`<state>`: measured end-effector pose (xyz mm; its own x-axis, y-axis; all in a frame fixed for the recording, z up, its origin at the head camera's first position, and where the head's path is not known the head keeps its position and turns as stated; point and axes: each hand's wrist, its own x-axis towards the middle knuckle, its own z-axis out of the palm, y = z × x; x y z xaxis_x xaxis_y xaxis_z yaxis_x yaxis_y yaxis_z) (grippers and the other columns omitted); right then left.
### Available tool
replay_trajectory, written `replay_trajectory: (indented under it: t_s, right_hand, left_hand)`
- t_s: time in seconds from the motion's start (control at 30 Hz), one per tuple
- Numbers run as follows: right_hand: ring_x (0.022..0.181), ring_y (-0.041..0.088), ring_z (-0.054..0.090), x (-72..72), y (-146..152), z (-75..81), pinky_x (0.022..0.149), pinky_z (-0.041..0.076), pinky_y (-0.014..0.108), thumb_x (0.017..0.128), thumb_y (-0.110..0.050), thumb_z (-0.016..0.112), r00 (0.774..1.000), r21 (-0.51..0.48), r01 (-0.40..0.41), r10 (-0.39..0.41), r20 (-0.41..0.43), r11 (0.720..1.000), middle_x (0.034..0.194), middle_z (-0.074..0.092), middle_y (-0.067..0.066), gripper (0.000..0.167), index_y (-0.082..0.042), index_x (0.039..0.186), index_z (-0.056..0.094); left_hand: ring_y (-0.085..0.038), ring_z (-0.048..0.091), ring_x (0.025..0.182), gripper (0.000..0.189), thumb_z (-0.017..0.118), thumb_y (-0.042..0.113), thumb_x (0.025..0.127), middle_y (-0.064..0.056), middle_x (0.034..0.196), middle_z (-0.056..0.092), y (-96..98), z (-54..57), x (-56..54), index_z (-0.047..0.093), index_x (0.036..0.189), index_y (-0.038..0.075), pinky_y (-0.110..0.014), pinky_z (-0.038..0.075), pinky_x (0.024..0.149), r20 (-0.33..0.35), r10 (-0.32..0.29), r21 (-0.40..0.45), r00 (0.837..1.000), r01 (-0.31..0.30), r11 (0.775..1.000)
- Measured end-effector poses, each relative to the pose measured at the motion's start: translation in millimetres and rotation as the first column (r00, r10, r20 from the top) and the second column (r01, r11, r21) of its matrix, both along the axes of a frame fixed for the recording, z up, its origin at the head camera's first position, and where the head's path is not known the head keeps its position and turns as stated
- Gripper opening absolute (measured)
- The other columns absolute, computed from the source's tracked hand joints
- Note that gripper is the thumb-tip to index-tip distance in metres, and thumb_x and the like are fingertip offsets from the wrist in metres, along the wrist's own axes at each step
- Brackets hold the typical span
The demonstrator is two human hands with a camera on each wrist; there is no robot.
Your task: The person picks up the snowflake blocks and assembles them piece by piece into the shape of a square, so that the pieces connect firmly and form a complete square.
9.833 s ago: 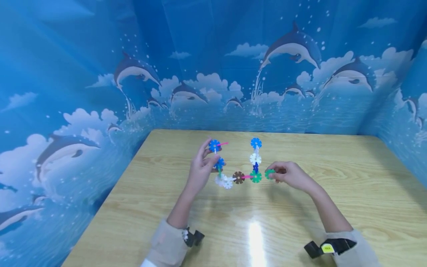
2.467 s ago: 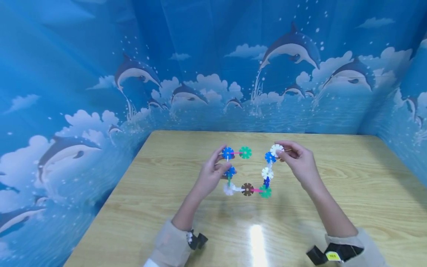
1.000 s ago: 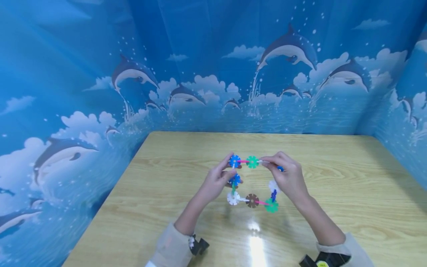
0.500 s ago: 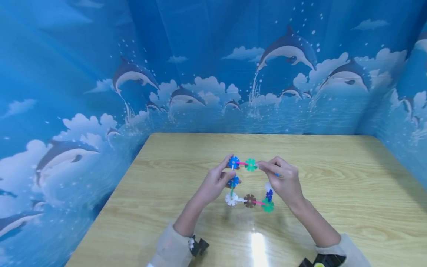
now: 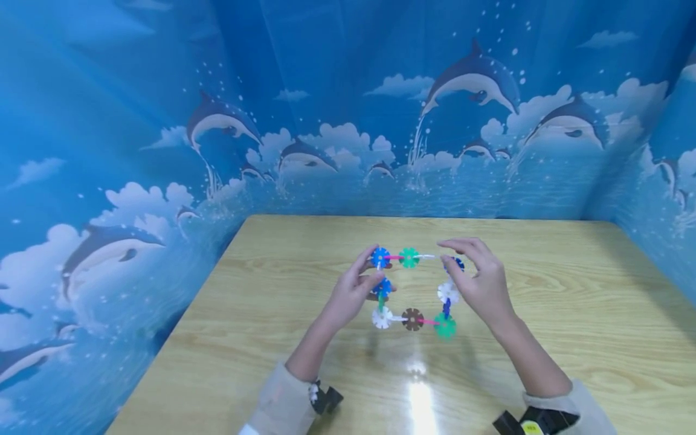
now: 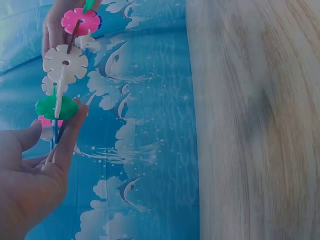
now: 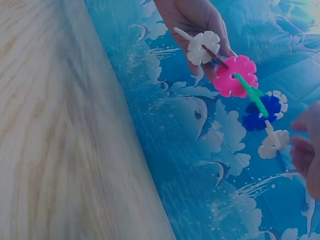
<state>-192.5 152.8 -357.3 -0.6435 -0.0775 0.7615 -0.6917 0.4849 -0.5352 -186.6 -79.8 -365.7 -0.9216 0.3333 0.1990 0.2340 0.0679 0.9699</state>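
Observation:
My left hand (image 5: 348,299) pinches the left side of a chain of notched flower-shaped plastic discs, held up over the table. The chain bends into a nearly square frame. Its top row runs from a blue disc (image 5: 380,258) through a green disc (image 5: 409,258) to a white disc (image 5: 426,256) seen edge-on. Along the bottom are a brown disc (image 5: 412,320) and another green disc (image 5: 445,325). At the upper right my right hand (image 5: 484,287) has thumb and forefinger spread, partly hiding a blue disc (image 5: 458,264). In the right wrist view its fingers are apart from a white disc (image 7: 273,145).
A wood-grain table (image 5: 244,338) lies beneath both hands, with a bright reflection near its front. Behind and at the sides hangs a blue curtain (image 5: 348,90) printed with dolphins. A black wrist camera (image 5: 326,399) is strapped on each sleeve.
Earlier the right hand brought a green disc, now in the top row, then a white one. It has since let go of the white disc at the row's end and drawn back right.

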Motion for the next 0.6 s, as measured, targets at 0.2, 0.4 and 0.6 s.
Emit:
replay_trajectory:
  t_s: [0.2, 0.4, 0.6]
  right_hand:
    - [0.095, 0.011, 0.055, 0.6, 5.7, 5.4, 0.082, 0.047, 0.016, 0.094, -0.022, 0.054, 0.862, -0.207, -0.011, 0.114, 0.494, 0.978, 0.114, 0.054, 0.014, 0.041, 0.002, 0.127, 0.048]
    - [0.087, 0.014, 0.061, -0.9, 4.2, 3.2, 0.08, 0.052, 0.024, 0.098, -0.03, 0.046, 0.637, -0.427, -0.063, 0.366, 0.678, 0.902, 0.111, 0.059, 0.02, 0.046, 0.007, 0.123, 0.042]
    - [0.083, 0.014, 0.063, -0.7, 1.2, 3.9, 0.075, 0.053, 0.023, 0.097, -0.023, 0.049, 0.654, -0.54, -0.059, 0.441, 0.615, 0.84, 0.091, 0.066, 0.003, 0.033, 0.007, 0.109, 0.048]
  left_hand:
    - [-0.028, 0.064, 0.086, 0.059, 0.052, 0.019, 0.094, -0.024, 0.133, 0.042, -2.5, -0.4, -2.7, 0.024, 0.146, 0.012, -0.032, 0.056, 0.071, -0.021, 0.052, 0.034, 0.998, -0.052, 0.998]
    - [-0.03, 0.064, 0.083, 0.058, 0.051, 0.011, 0.095, -0.024, 0.131, 0.043, -2.9, 0.8, -2.9, 0.023, 0.146, 0.011, -0.034, 0.057, 0.07, -0.01, 0.068, 0.075, 0.998, -0.067, 0.995]
    - [-0.027, 0.064, 0.082, 0.059, 0.054, 0.018, 0.093, -0.024, 0.131, 0.044, -2.5, -1.5, -3.7, 0.025, 0.145, 0.012, -0.033, 0.057, 0.069, -0.01, 0.072, 0.066, 0.997, -0.072, 0.995]
